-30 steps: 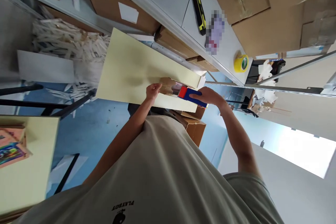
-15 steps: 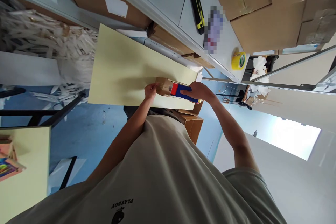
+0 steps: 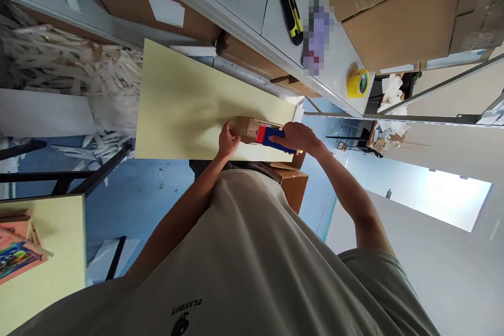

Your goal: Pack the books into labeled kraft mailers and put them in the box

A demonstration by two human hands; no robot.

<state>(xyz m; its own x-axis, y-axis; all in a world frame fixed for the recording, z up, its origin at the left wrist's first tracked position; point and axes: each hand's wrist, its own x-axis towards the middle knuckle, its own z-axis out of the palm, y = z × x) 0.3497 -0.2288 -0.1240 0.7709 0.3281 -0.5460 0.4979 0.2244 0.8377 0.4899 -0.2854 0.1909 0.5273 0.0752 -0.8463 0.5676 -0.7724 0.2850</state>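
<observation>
A small brown cardboard box (image 3: 247,129) lies on the pale yellow tabletop (image 3: 177,94) in front of my body. My left hand (image 3: 229,140) is at its left end, thumb and fingers curled against the end flap. On the right, my right hand (image 3: 295,136) is wrapped around a blue item with a red end band (image 3: 271,136), which lies over or partly inside the box. Its exact kind cannot be made out. Bits of yellow show at its right end, below my fingers.
A shelf above the table bears a black-and-yellow box cutter (image 3: 288,2), a blurred-out item (image 3: 316,37) and a yellow tape roll (image 3: 358,83). Cardboard boxes (image 3: 401,26) stand behind them. Shredded white packing (image 3: 79,58) lies left. A second table (image 3: 59,283) holds printed boxes (image 3: 19,257).
My left hand has turned and its fingers have risen, uncurling from a tighter fist at the box's left end. My right hand keeps its grip on the blue item. The view has shifted slightly.
</observation>
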